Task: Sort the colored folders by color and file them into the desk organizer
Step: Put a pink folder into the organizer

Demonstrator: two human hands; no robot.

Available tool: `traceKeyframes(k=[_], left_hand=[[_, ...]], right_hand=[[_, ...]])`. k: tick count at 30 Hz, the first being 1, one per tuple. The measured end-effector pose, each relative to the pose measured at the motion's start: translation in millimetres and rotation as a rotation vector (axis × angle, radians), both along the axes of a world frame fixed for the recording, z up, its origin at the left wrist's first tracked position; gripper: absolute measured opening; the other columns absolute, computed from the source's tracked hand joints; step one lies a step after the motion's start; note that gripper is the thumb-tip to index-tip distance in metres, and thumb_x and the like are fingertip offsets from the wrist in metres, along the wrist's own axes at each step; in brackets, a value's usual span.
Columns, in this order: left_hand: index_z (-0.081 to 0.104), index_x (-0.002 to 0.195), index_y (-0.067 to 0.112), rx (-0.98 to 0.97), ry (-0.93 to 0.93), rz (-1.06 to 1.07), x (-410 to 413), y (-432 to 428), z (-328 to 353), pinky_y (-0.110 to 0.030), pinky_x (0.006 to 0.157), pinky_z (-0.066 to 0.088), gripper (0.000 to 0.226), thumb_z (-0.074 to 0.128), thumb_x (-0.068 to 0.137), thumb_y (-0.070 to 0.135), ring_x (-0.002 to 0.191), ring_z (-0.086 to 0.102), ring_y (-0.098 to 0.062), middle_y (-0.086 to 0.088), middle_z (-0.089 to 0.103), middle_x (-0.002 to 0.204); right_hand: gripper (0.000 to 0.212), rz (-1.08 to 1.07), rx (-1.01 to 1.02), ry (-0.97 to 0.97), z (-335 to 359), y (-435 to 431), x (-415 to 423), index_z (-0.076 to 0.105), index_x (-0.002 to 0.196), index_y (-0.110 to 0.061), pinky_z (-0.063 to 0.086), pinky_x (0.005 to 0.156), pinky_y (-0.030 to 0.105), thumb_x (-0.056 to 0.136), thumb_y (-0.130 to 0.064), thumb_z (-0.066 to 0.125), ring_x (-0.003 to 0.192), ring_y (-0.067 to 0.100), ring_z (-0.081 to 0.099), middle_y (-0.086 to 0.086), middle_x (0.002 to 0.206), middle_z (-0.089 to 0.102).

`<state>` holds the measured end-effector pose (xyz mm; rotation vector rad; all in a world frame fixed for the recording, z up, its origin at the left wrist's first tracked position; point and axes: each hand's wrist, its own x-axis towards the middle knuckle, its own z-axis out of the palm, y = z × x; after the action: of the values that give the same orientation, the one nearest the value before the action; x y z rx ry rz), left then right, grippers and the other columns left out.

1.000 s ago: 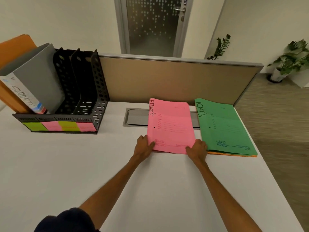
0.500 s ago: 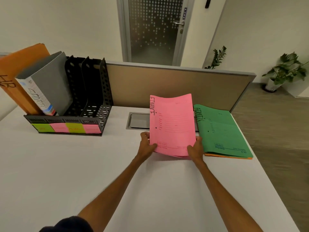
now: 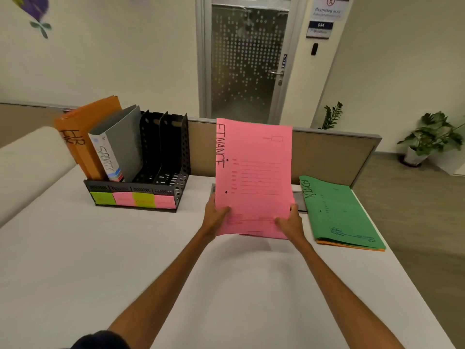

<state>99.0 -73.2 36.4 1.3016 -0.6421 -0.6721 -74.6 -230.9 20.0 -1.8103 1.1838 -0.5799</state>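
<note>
I hold a pink folder (image 3: 254, 172) marked FINANCE upright above the white desk (image 3: 100, 260). My left hand (image 3: 216, 216) grips its lower left corner and my right hand (image 3: 289, 222) grips its lower right corner. A green folder (image 3: 339, 212) marked ADMIN lies flat to the right, on top of an orange folder (image 3: 349, 244) whose edge shows beneath it. The black desk organizer (image 3: 161, 157) stands at the back left. Its left slots hold an orange folder marked HR (image 3: 75, 137) and a grey binder marked SPORTS (image 3: 120, 144); its two right slots are empty.
Green and pink sticky labels (image 3: 133, 200) line the organizer's front. A tan partition (image 3: 327, 157) runs along the desk's far edge, with a grey cable hatch (image 3: 298, 197) in front of it. The desk's right edge drops to the floor, where potted plants (image 3: 427, 137) stand.
Both hands have lifted the pink folder off the desk and tilted it from flat to upright. The green folder has not moved.
</note>
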Motion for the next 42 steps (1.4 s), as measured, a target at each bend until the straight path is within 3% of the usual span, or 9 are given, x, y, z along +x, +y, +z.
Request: traceKeyframes(k=[4, 8, 15, 18, 21, 24, 28, 37, 42], left_hand=[[0.043, 0.125, 0.015, -0.033, -0.05, 0.056, 7.7, 21.0, 9.1, -0.043, 0.082, 0.059, 0.052, 0.06, 0.076, 0.015, 0.106, 0.063, -0.025, -0.01, 0.06, 0.121], [0.045, 0.117, 0.017, -0.056, -0.136, 0.156, 14.1, 38.1, 16.8, -0.019, 0.069, 0.057, 0.04, 0.056, 0.078, 0.014, 0.095, 0.064, -0.006, 0.0, 0.061, 0.109], [0.048, 0.113, 0.017, -0.071, -0.293, 0.367, 32.7, 72.8, 7.5, -0.008, 0.074, 0.052, 0.032, 0.048, 0.093, -0.007, 0.101, 0.058, -0.007, 0.0, 0.057, 0.108], [0.047, 0.117, 0.012, -0.087, -0.324, 0.394, 43.8, 86.0, 4.5, -0.01, 0.078, 0.053, 0.025, 0.048, 0.096, -0.003, 0.103, 0.059, -0.004, -0.001, 0.056, 0.113], [0.046, 0.116, 0.017, -0.088, -0.322, 0.427, 59.0, 95.8, 8.0, -0.01, 0.077, 0.053, 0.025, 0.047, 0.098, -0.001, 0.104, 0.057, 0.006, 0.009, 0.056, 0.112], [0.048, 0.117, 0.014, -0.074, -0.328, 0.478, 76.3, 105.5, 8.9, -0.024, 0.081, 0.057, 0.023, 0.048, 0.098, 0.0, 0.104, 0.057, -0.006, 0.003, 0.057, 0.112], [0.048, 0.114, 0.011, -0.04, -0.34, 0.591, 89.5, 112.3, 5.6, -0.042, 0.085, 0.058, 0.023, 0.05, 0.096, -0.003, 0.105, 0.054, -0.023, -0.005, 0.054, 0.114], [0.045, 0.122, 0.008, -0.039, -0.412, 0.606, 110.4, 123.8, 9.6, -0.043, 0.093, 0.055, 0.025, 0.049, 0.098, 0.004, 0.116, 0.05, -0.023, -0.005, 0.049, 0.12], [0.043, 0.117, 0.013, -0.044, -0.421, 0.631, 118.8, 130.5, 14.5, -0.043, 0.092, 0.056, 0.022, 0.05, 0.097, 0.005, 0.113, 0.051, -0.019, 0.004, 0.046, 0.115]], right_hand=[[0.071, 0.038, -0.105, 0.08, 24.5, 9.8, 26.3, 0.033, 0.139, -0.002, 0.05, 0.096, 0.041, 0.083, -0.014, 0.074, 0.122, 0.032, 0.052, 0.017, 0.139, 0.046], [0.09, 0.097, -0.31, 0.065, 73.7, 18.4, 69.2, 0.021, 0.151, -0.008, 0.037, 0.108, 0.056, 0.083, -0.032, 0.075, 0.136, 0.037, 0.035, 0.018, 0.15, 0.028], [0.081, 0.379, -0.584, -0.285, 207.7, 75.7, 162.8, 0.027, 0.145, -0.038, 0.04, 0.098, 0.047, 0.078, -0.071, 0.058, 0.132, 0.022, 0.039, 0.004, 0.15, 0.027], [0.072, 0.495, -0.7, -0.277, 243.5, 104.8, 194.1, 0.033, 0.142, -0.038, 0.041, 0.096, 0.052, 0.081, -0.07, 0.054, 0.131, 0.023, 0.042, 0.004, 0.148, 0.03], [0.066, 0.537, -0.791, -0.16, 256.3, 123.9, 213.6, 0.05, 0.132, -0.024, 0.053, 0.094, 0.045, 0.081, -0.064, 0.06, 0.112, 0.015, 0.05, 0.004, 0.134, 0.042], [0.056, 0.528, -0.863, -0.128, 260.4, 137.7, 227.4, 0.053, 0.13, -0.018, 0.055, 0.089, 0.036, 0.085, -0.051, 0.064, 0.102, 0.013, 0.05, 0.005, 0.128, 0.041], [0.05, 0.603, -0.933, 0.034, 276.0, 155.2, 240.6, 0.049, 0.135, -0.033, 0.045, 0.098, 0.039, 0.09, -0.052, 0.057, 0.114, 0.02, 0.048, 0.007, 0.127, 0.046], [0.047, 0.707, -1.052, 0.178, 309.9, 183.8, 260.2, 0.051, 0.134, -0.033, 0.036, 0.103, 0.034, 0.091, -0.051, 0.057, 0.128, 0.017, 0.038, 0.001, 0.128, 0.048], [0.034, 0.782, -1.031, 0.12, 316.1, 193.9, 267.9, 0.056, 0.127, -0.032, 0.039, 0.092, 0.031, 0.095, -0.041, 0.057, 0.116, 0.01, 0.04, -0.005, 0.111, 0.062]])
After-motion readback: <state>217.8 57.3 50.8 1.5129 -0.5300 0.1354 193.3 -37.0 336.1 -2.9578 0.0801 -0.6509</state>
